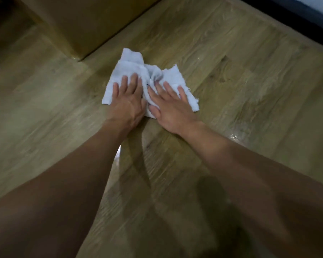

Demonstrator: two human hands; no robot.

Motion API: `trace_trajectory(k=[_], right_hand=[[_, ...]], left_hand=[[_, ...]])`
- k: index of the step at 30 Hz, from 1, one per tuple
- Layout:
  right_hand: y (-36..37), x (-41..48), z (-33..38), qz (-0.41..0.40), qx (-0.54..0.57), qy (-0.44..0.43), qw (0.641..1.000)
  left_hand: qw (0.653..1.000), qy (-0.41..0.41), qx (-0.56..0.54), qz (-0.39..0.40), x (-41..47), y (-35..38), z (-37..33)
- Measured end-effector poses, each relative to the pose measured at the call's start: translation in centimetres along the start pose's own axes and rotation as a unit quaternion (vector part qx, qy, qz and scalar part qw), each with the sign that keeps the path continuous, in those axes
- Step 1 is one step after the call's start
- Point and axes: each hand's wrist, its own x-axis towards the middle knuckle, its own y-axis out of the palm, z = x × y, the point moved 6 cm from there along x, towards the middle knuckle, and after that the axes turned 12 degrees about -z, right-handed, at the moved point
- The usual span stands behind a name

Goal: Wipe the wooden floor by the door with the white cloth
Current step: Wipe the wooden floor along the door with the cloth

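looking down from head height, two bare arms are reaching forward over a wooden floor (231, 81) with pale brown planks running diagonally across the view. a white cloth (151, 71) is lying crumpled and partly spread on the floor a little above the middle of the view, its edges frayed and one flap pointing away from the person.

the left hand (128, 107) is pressing palm down on the left part of the cloth, its fingers (133, 81) lying straight and close together, with the heel of the hand just off the cloth's near edge. the right hand (171, 110) is pressing palm down on the right part, its fingers (169, 90) lying straight and slightly spread, the thumb resting along the cloth's near edge. neither hand is curling around the fabric. the two hands are sitting just beside each other, with a bunched ridge of cloth rising between them.

beyond the cloth, at the upper left, the corner of a tan wooden panel (82, 21) is meeting the floor, near the cloth's far flap but apart from it. a dark strip (305, 17) is running along the upper right edge of the floor. a wet, shiny patch (235, 135) is glinting on the planks to the right of the right forearm, and shadows of the arms are falling on the floor between them.
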Motion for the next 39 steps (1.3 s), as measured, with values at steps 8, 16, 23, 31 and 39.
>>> trace_trajectory(k=[8,16,23,31,39], right_hand=[[-2.9,-3.9,-7.7,0.071,-0.035,0.060,0.995],[-1.2,1.4,-8.3,0.020,-0.038,0.154,0.987],[-0.5,-1.7,-1.0,0.014,-0.001,0.050,0.999],[0.2,1.7,1.0,0.030,0.043,0.120,0.991],[0.8,-1.1,5.6,-0.011,0.012,-0.077,0.997]], left_hand=[[0.997,0.001,-0.012,0.073,-3.2,0.6,-7.2],[0.998,0.038,-0.002,0.048,3.5,1.7,-6.2],[0.997,0.044,0.068,0.019,1.5,0.8,1.4],[0.998,0.000,0.059,0.017,-0.3,-0.1,1.7],[0.995,-0.038,0.038,0.078,-3.1,-0.2,5.3]])
